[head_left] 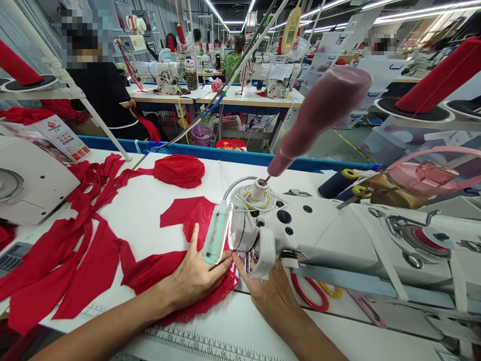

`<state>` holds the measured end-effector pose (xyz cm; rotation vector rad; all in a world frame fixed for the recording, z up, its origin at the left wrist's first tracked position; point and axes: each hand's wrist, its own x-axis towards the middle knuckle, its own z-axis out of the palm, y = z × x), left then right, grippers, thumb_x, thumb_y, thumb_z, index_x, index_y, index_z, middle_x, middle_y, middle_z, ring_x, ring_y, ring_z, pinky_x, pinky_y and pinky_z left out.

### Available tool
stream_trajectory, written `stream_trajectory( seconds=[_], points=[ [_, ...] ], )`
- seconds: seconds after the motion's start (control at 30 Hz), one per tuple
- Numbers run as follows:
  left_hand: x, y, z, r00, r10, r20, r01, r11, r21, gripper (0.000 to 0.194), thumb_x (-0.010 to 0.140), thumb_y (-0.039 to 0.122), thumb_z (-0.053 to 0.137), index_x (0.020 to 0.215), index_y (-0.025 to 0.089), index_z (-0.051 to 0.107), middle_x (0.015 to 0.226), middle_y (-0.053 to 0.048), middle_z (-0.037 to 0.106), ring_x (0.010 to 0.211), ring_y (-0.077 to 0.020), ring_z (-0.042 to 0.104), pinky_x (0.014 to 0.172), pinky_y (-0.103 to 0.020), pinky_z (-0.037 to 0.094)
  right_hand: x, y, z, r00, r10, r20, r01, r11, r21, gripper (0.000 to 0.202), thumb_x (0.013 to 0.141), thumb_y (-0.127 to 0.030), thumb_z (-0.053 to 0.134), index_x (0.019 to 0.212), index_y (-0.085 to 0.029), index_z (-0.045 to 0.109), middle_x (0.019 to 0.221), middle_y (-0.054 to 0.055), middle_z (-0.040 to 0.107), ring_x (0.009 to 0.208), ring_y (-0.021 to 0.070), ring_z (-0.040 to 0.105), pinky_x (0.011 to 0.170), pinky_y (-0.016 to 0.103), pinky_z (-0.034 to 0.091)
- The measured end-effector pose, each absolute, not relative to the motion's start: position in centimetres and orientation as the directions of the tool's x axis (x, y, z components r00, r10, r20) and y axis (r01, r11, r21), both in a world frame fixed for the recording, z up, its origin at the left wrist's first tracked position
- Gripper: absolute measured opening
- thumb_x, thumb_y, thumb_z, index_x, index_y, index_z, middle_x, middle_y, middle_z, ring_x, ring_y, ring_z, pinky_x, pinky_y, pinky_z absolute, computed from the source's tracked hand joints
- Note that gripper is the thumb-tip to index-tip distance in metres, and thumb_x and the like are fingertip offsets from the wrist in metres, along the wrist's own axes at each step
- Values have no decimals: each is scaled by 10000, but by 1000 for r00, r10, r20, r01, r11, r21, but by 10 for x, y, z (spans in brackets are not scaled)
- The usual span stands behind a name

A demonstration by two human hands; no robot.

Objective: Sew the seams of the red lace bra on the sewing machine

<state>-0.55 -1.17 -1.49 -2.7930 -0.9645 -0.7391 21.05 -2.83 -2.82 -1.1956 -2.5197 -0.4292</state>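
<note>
My left hand lies flat on a piece of red lace-edged fabric, thumb raised apart and fingers pointing at the needle area. Across from it, my right hand reaches under the head of a white sewing machine, its index finger stretched out to the fabric's edge; its other fingers are partly hidden by the machine. Both index fingertips nearly meet beside the presser foot. A pale green lamp on the machine head hangs over my left fingers. More red fabric lies behind the lamp.
Red strips are heaped on the left. Red-handled scissors lie right of my right hand. A pink-handled screwdriver stands upright in the machine head. A printed ruler runs along the front. A person in black sits beyond.
</note>
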Motion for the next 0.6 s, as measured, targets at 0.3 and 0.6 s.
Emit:
stream_trajectory(
  seconds=[0.3, 0.6],
  points=[
    [-11, -6, -8, 686, 543, 484, 580, -810, 87, 239, 1007, 161, 414, 1058, 166, 647, 872, -48, 703, 786, -180, 649, 733, -373, 611, 212, -29, -43, -639, 625, 448, 755, 623, 207, 568, 719, 76, 562, 1231, -145, 670, 1029, 127, 739, 934, 304, 656, 888, 511, 521],
    [-19, 6, -10, 689, 568, 450, 582, -804, 124, 231, 989, 219, 435, 1105, 205, 634, 916, -35, 703, 896, -224, 651, 979, -556, 502, 221, -31, -45, -552, 729, 405, 782, 621, -52, 619, 791, 40, 486, 1335, -231, 604, 777, 46, 655, 805, 224, 617, 794, 367, 538]
  ],
)
